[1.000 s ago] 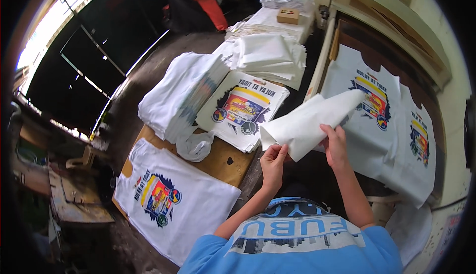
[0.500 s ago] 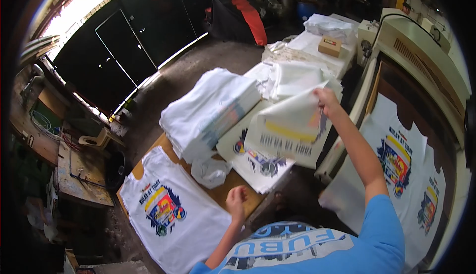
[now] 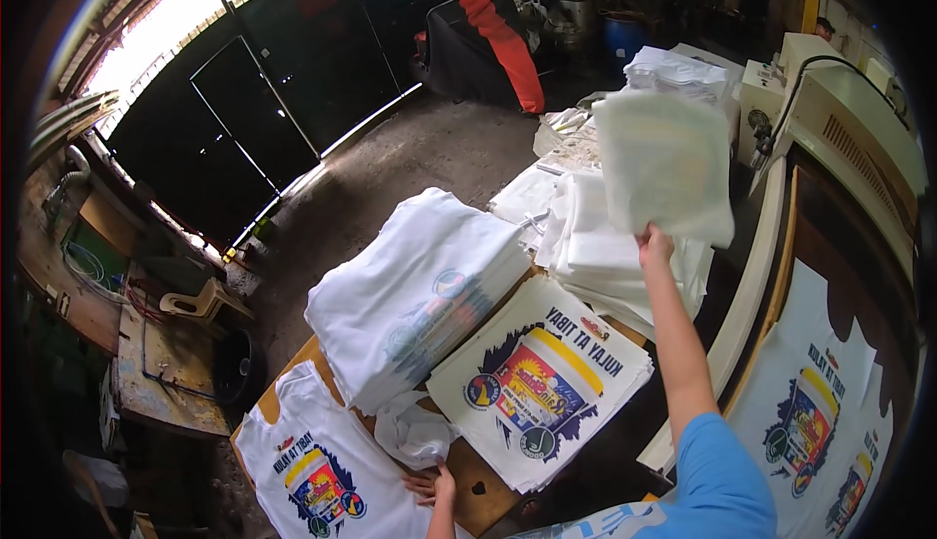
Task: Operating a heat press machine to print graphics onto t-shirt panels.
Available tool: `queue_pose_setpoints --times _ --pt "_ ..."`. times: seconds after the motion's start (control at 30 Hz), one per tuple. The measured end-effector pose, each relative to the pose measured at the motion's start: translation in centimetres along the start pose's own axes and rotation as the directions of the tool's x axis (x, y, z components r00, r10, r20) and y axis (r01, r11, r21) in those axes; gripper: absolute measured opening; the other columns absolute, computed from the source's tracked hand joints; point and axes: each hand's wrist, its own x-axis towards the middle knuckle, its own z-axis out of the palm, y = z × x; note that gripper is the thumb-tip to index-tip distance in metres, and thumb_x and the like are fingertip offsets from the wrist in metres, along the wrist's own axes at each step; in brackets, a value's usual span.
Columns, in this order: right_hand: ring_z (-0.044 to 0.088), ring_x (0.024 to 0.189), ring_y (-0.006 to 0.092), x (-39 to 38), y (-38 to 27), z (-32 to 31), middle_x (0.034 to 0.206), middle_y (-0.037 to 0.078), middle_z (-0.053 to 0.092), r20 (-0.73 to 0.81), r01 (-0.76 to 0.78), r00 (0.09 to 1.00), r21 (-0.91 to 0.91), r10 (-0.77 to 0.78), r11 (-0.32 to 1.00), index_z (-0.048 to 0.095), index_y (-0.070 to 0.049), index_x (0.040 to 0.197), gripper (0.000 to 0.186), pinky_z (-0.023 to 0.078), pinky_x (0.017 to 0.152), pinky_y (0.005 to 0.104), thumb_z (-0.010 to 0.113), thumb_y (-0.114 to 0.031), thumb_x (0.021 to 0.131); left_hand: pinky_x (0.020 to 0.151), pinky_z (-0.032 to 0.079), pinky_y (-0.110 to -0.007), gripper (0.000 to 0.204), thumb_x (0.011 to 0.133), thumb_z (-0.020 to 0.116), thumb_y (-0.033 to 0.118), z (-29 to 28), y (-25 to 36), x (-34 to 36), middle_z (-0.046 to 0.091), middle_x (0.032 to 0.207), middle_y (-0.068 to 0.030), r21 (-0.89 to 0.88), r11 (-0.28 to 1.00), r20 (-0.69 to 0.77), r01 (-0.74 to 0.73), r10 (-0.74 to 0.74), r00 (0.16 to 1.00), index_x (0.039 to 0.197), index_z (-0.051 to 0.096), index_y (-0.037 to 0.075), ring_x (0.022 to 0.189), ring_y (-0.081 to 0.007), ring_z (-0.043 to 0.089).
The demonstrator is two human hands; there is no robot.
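My right hand is closed on the lower edge of a pale translucent sheet, blurred by motion and raised above a pile of similar plain sheets. My left hand lies low with its fingers spread at the edge of a white shirt bearing a colourful print. Beside that hand is a crumpled white cloth. A stack of sheets with mirrored colour prints lies between my arms. Behind the cloth rises a tall stack of white shirts.
To the right stands a large cream-coloured press-like machine with printed white shirts laid on it. More white cloth is piled on the far table. A wooden bench and a black tub are on the left.
My right hand has carried the sheet up and away from me, uncovering the printed stack. My left hand has lowered to the shirt's edge, its fingers spreading out. The view has shifted slightly.
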Motion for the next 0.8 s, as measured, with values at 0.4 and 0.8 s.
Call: queue_pose_setpoints --times 0.4,0.8 --pt "0.058 0.078 0.0298 -2.8 12.3 -3.9 0.100 0.019 0.048 -0.422 -0.370 0.878 -0.296 0.227 0.881 0.042 0.006 0.100 0.030 0.056 0.056 0.0392 0.055 0.007 0.073 0.095 0.015 -0.064 0.081 0.080 0.018 0.070 4.0 -4.9 3.9 0.011 0.146 -0.0078 0.327 0.942 -0.628 0.069 0.162 0.761 0.137 0.020 0.012 0.132 -0.0326 0.015" --pt "0.057 0.051 0.0209 -22.7 8.0 -9.6 0.068 0.011 0.055 0.125 -0.177 0.954 -0.505 0.274 0.845 0.045 -0.003 0.087 0.009 0.047 0.043 0.0321 0.048 -0.009 0.081 0.099 0.017 -0.061 0.089 0.075 0.023 0.075 0.6 -1.5 9.5 0.020 0.143 -0.0139 0.073 0.975 -0.012 -0.211 0.212 0.977 0.137 0.021 0.010 0.132 -0.0346 0.016"
